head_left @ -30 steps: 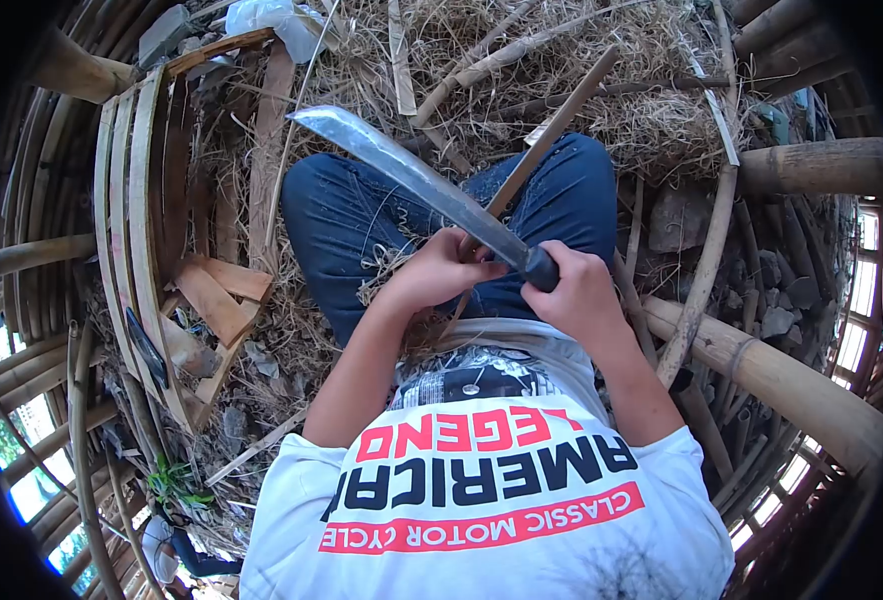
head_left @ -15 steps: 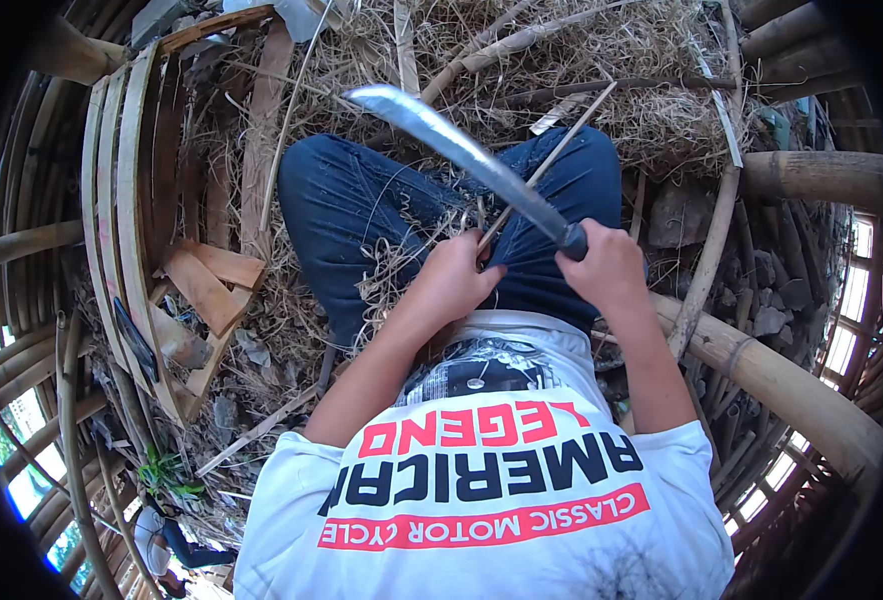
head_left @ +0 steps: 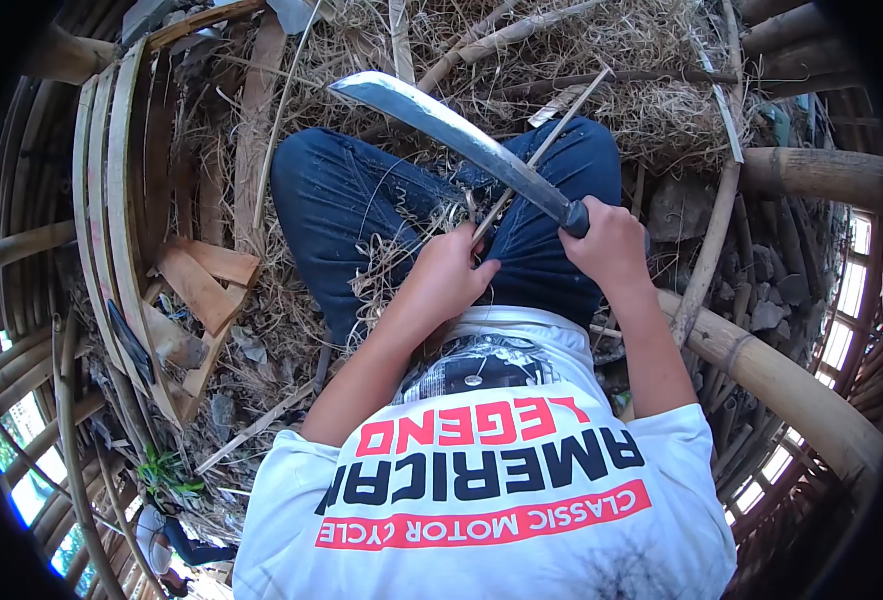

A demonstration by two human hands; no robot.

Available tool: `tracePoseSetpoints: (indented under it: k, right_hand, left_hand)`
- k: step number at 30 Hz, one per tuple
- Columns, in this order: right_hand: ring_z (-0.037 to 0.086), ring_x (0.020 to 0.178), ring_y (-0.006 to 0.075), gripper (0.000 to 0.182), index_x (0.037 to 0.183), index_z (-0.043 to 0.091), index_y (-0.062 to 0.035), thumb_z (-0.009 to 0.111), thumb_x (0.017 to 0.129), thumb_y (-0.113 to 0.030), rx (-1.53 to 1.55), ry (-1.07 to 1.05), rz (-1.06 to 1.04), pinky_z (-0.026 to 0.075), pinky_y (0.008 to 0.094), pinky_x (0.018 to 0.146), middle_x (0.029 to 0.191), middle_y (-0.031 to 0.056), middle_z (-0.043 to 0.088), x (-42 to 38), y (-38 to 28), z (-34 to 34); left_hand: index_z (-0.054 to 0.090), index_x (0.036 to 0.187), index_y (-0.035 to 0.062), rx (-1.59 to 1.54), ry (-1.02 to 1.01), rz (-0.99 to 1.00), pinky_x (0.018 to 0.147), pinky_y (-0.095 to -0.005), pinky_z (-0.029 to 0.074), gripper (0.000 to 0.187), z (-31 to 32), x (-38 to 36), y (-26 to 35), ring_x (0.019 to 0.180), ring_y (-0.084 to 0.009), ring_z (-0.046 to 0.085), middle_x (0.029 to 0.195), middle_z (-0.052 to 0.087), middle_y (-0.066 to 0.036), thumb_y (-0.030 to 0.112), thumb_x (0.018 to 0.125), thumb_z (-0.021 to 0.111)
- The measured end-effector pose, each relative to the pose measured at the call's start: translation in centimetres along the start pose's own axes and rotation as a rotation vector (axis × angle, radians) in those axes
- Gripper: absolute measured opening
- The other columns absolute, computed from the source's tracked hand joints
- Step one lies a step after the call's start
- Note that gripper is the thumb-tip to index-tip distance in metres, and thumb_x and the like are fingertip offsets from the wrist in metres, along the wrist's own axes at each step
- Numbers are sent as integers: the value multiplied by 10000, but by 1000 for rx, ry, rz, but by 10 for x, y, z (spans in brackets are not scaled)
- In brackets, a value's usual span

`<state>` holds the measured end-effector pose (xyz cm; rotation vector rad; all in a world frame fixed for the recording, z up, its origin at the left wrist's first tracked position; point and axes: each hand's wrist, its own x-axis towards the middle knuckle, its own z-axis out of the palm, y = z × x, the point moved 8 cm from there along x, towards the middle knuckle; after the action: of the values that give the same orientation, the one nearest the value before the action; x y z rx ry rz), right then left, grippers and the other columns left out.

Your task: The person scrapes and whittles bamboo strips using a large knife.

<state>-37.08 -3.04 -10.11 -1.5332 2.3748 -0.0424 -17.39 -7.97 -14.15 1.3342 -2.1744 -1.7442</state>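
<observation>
My right hand (head_left: 607, 248) is closed round the handle of a machete (head_left: 441, 127). Its long blade points up and to the left over my lap. A thin bamboo strip (head_left: 573, 112) runs slantwise between my thighs, and the blade crosses over it. My left hand (head_left: 449, 272) grips the lower end of this strip, thumb apart from the curled fingers. Curly bamboo shavings (head_left: 386, 265) lie on my jeans (head_left: 336, 215) beside my left wrist.
Dry shavings (head_left: 651, 120) cover the ground ahead. A slatted wooden frame (head_left: 101, 200) stands at left, with board offcuts (head_left: 201, 285) by it. Thick bamboo poles (head_left: 791, 385) lie at right, near stones (head_left: 766, 315). Another person (head_left: 156, 540) is at lower left.
The machete has shifted slightly up and left, its blade now crossing the strip a little farther from me. My left hand still grips the strip.
</observation>
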Motion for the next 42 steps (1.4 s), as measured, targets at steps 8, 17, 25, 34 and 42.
tracePoseSetpoints:
  k: [8,17,25,34,42]
  right_hand:
    - [675,847,404,278,880,681,-68,705,760,-318,6,47,260,546,488,762,848,223,691,28,61,-12]
    - [674,862,395,254,877,693,-71,690,762,-297,39,114,324,545,481,773,849,197,699,40,104,-25]
    - [673,868,394,260,859,690,-70,688,761,-311,121,170,334,543,482,775,856,197,699,46,104,-7]
    - [672,891,390,273,867,699,-56,672,761,-307,183,161,407,536,482,799,866,204,700,51,129,6]
    - [684,787,373,230,779,683,-8,653,733,-232,510,215,460,527,428,704,753,196,685,32,143,25]
  left_hand:
    - [532,864,-33,20,-5,11,612,-403,463,329,6,-16,-8,639,-329,591,688,581,-171,179,768,765]
    - [538,867,-23,85,-86,-19,625,-408,464,323,12,-16,3,661,-330,600,708,590,-170,183,768,766]
    - [528,870,-25,120,-81,-36,627,-394,468,341,12,-17,-7,664,-324,591,715,578,-171,186,765,774]
    - [511,843,-24,175,-81,-32,616,-399,464,350,14,-24,-7,647,-318,585,702,575,-168,210,778,764]
    - [418,741,46,35,-113,-61,551,-306,360,388,-5,-8,-7,612,-118,369,643,399,1,183,782,779]
